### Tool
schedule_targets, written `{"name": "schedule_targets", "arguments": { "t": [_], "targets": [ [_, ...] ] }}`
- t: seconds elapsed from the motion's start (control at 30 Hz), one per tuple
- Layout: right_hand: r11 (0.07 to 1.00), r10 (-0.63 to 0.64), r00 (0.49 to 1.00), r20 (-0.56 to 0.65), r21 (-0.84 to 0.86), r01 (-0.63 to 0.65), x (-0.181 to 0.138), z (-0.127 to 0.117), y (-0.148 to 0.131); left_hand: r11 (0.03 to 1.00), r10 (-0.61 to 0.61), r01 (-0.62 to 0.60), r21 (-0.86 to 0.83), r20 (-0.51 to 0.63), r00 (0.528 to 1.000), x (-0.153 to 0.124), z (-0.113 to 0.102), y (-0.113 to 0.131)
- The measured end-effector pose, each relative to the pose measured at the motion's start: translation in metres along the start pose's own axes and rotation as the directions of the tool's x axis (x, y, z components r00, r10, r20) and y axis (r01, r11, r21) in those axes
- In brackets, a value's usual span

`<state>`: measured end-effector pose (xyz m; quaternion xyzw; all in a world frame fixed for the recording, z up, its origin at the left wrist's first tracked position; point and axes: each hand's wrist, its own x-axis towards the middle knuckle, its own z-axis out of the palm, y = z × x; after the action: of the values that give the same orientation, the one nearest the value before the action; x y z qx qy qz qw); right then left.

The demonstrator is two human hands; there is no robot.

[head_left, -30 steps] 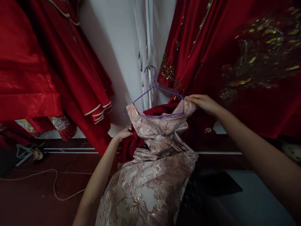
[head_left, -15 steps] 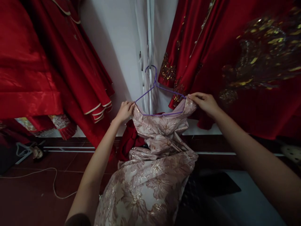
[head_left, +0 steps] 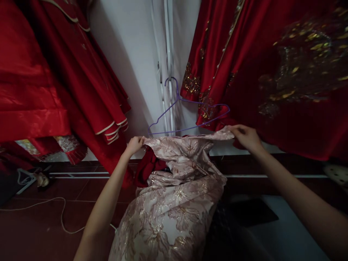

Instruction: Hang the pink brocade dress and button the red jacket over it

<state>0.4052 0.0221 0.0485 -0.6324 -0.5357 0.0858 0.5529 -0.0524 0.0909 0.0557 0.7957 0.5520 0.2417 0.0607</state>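
A pale pink dress (head_left: pixel 174 203) with shiny gold flowers spreads toward me, its lower part bunched and lying near my body. My left hand (head_left: pixel 136 145) pinches the left end of its top edge. At the other end, my right hand (head_left: pixel 246 137) grips the right corner, so the edge is stretched between both hands. Just above that edge hangs a purple wire hanger (head_left: pixel 187 128), its hook on a white metal rack post (head_left: pixel 169 40). The hanger's whole outline shows, apart from the dress or barely touching it at the bottom bar.
Red garments (head_left: pixel 100 87) with pale trim hang at the left. On the right is a red gown (head_left: pixel 217 61) with gold sequins. A dark red cloth (head_left: pixel 148 166) lies behind the dress. A white cable (head_left: pixel 63 214) crosses the tiled floor, near a shoe (head_left: pixel 42 179).
The top of the dress has come off the hanger's arms. Both hands moved down and apart, pulling the edge straight. The purple hanger stays hooked in place, now fully exposed.
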Motion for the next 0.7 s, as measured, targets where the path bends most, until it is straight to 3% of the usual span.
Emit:
{"name": "schedule_targets", "arguments": {
  "t": [0.1, 0.2, 0.27, 0.33, 0.4, 0.5, 0.57, 0.7],
  "targets": [
    [0.993, -0.114, 0.966, 0.230, -0.008, 0.119, -0.025, -0.002, -0.012, 0.990, 0.140, -0.141, 0.000, 0.119, 0.983, -0.016, -0.001, 0.018],
    [0.913, -0.337, 0.878, 0.341, -0.108, 0.392, -0.042, 0.002, -0.040, 0.931, 0.355, -0.366, 0.022, 0.191, 0.915, -0.017, -0.006, 0.052],
    [0.814, -0.474, 0.813, 0.338, -0.185, 0.551, -0.047, 0.006, -0.062, 0.874, 0.478, -0.483, 0.046, 0.096, 0.873, -0.008, -0.007, 0.078],
    [0.739, -0.550, 0.776, 0.307, -0.253, 0.624, -0.046, 0.009, -0.079, 0.831, 0.555, -0.553, 0.060, -0.005, 0.832, 0.008, -0.003, 0.100],
    [0.700, -0.588, 0.766, 0.260, -0.310, 0.643, -0.039, 0.011, -0.088, 0.804, 0.594, -0.592, 0.059, -0.014, 0.804, 0.025, 0.008, 0.115],
    [0.694, -0.577, 0.797, 0.177, -0.408, 0.593, -0.021, 0.010, -0.080, 0.784, 0.600, -0.614, 0.091, 0.143, 0.787, 0.041, 0.034, 0.126],
    [0.709, -0.530, 0.839, 0.122, -0.478, 0.518, -0.007, 0.005, -0.063, 0.788, 0.561, -0.595, 0.158, 0.216, 0.799, 0.038, 0.051, 0.129],
    [0.664, -0.448, 0.890, 0.090, -0.632, 0.398, 0.010, -0.010, -0.027, 0.777, 0.565, -0.590, 0.220, 0.170, 0.808, 0.011, 0.061, 0.131]
  ]
}}
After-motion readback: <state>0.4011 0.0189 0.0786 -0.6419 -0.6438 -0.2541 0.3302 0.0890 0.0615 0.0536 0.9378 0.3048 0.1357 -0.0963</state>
